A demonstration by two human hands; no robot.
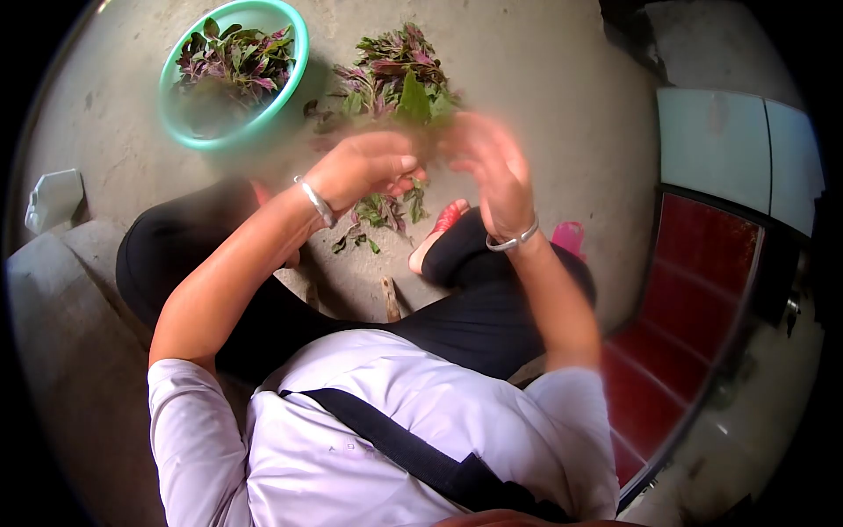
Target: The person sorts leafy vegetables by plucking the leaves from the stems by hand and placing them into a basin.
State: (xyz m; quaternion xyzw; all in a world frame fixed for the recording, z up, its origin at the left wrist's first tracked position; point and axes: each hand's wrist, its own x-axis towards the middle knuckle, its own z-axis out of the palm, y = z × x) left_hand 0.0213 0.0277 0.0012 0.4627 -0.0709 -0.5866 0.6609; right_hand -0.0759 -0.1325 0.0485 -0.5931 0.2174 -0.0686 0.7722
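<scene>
My left hand (373, 165), with a silver bracelet at the wrist, is raised over the floor. Its fingers are curled in and the thumb presses toward them; what they hold, if anything, is hidden. Close beside it is my right hand (493, 174), also with a bracelet, its fingers bent toward the left hand and smeared by motion. Blurred greenery shows between the two hands. Just beyond them a heap of purple-green leafy vegetables (399, 66) lies on the floor, with a large green leaf (413, 98) at its near side. Loose leafy sprigs (379, 211) lie below my hands.
A turquoise plastic basin (300, 53) with more purple-green leaves stands at the upper left. My knees and a red sandal (450, 215) flank the sprigs. A pink item (569, 235) lies by my right knee. A cabinet with red panels (694, 263) stands at right.
</scene>
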